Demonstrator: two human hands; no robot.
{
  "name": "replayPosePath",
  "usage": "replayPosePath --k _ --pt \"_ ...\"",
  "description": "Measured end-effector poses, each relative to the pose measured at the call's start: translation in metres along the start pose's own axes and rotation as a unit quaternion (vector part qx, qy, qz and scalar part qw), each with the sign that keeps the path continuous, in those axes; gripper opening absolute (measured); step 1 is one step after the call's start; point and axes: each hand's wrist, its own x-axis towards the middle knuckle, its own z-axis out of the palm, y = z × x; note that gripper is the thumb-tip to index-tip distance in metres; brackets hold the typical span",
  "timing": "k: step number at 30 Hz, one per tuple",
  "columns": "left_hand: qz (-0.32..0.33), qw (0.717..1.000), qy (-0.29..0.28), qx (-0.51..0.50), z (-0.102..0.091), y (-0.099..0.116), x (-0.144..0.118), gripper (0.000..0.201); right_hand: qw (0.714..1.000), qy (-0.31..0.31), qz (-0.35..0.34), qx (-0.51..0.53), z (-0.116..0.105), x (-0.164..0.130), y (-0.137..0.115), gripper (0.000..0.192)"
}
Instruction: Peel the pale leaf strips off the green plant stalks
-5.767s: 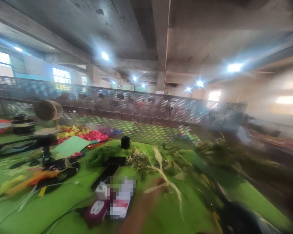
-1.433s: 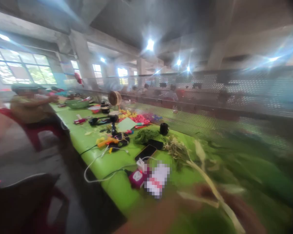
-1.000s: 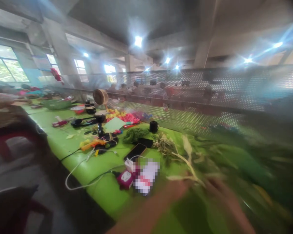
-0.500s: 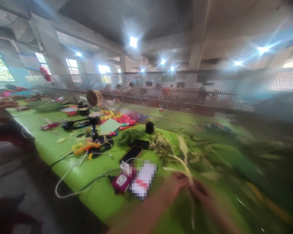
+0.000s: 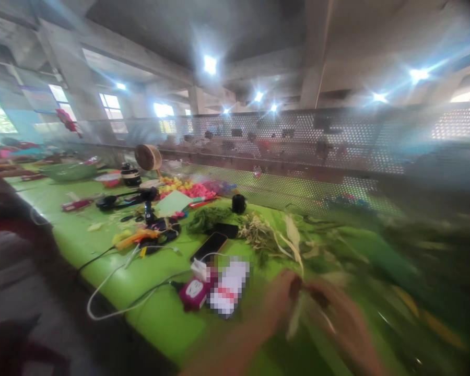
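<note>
Holding a pale dry leaf strip (image 5: 295, 250) between them, the left hand (image 5: 282, 300) and the right hand (image 5: 339, 318) meet low in the near middle of the view, above the green surface (image 5: 156, 318). Both hands are blurred, but the fingers look pinched on the strip where it comes down to them. The strip looks very light, thin and bendy, like a dried husk, so it could tear or crack if pulled hard. A soft pinch near its lower end, close to where the hands are, seems the best place to hold it. More loose leaves (image 5: 258, 235) lie just behind, farther on the surface. To the left sit a phone (image 5: 209, 246), a pink charger (image 5: 195, 292) with a white cable (image 5: 113, 308), and farther off a small fan (image 5: 148, 156)
</note>
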Motion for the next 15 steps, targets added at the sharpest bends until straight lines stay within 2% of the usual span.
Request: replayPosePath --k 3,9,15 --pt "0.004 0.999 0.019 0.043 0.0 -0.002 0.0 0.014 1.0 0.002 0.016 -0.008 0.004 0.0 0.004 0.033" --pt "-0.046 0.998 0.008 -0.041 0.003 -0.002 0.003 0.02 0.998 -0.026 0.052 0.017 0.0 -0.001 -0.01 0.032" --pt "-0.031 0.998 0.04 -0.049 0.003 -0.008 0.006 0.019 0.993 -0.049 0.031 0.106 0.001 -0.006 -0.011 0.03"
